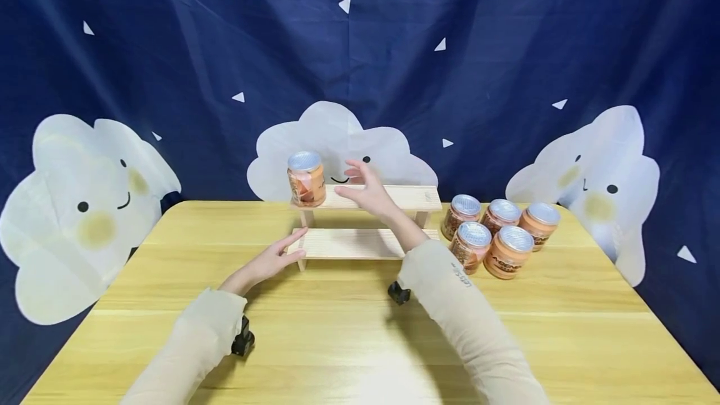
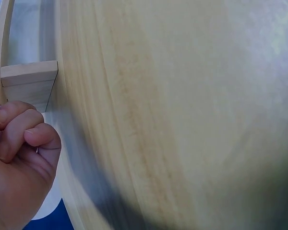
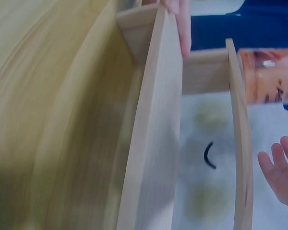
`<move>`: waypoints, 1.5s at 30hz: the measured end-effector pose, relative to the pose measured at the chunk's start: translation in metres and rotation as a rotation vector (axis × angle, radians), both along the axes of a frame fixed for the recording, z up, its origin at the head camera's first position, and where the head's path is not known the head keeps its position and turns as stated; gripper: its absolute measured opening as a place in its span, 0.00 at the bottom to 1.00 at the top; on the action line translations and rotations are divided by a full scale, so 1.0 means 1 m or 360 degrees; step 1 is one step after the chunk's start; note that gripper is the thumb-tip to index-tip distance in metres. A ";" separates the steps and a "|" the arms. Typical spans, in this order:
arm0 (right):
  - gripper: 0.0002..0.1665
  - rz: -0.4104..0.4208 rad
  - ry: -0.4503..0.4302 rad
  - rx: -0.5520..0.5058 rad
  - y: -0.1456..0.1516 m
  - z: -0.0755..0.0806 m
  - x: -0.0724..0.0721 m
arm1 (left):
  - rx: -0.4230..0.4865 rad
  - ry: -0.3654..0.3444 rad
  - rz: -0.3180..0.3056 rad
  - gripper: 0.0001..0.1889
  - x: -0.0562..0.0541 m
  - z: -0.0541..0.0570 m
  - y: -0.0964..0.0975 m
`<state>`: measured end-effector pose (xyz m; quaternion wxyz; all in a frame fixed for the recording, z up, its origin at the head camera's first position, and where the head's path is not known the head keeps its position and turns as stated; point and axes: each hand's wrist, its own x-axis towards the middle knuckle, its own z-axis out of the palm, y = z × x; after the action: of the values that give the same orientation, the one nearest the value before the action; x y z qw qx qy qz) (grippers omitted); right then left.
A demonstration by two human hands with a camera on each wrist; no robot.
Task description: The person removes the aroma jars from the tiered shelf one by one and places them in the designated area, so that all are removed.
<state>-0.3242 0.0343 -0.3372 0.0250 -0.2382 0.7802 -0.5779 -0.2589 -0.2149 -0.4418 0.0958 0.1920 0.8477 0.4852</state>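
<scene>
A two-tier wooden shelf [image 1: 351, 244] stands on the table. On the left end of its upper board is a jar [image 1: 307, 181] with an orange label and a silvery lid. My left hand [image 1: 272, 259] holds the left end of the lower board, its lower fingers [image 2: 26, 132] curled beside the shelf's leg. Over the upper board, to the right of the jar, my right hand [image 1: 368, 191] has its fingers spread and nothing in them. In the right wrist view, a gap shows between the right fingertips [image 3: 264, 160] and the jar [image 3: 269, 76].
Several more orange jars [image 1: 504, 254] with silvery lids stand grouped on the table [image 1: 326, 336], to the right of the shelf. A dark blue curtain [image 1: 388, 67] with white cloud faces hangs behind the table. Small black cameras [image 1: 243, 337] sit at both wrists.
</scene>
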 end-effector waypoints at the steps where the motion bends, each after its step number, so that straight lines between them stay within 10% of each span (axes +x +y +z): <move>1: 0.40 0.0007 -0.0011 0.0000 -0.004 0.001 0.000 | 0.0002 -0.0005 0.0001 0.31 0.000 0.000 0.000; 23: 0.52 0.0132 -0.0006 0.0031 -0.064 0.021 -0.005 | -0.0010 0.0005 0.0013 0.32 0.002 0.001 -0.002; 45: 0.47 0.0090 0.0005 -0.0067 -0.058 0.016 -0.008 | -0.0026 -0.0024 -0.0015 0.32 0.001 0.005 -0.002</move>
<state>-0.3325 -0.0241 -0.3213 0.0350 -0.2615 0.7609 -0.5928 -0.2578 -0.2164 -0.4372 0.1060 0.1915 0.8500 0.4792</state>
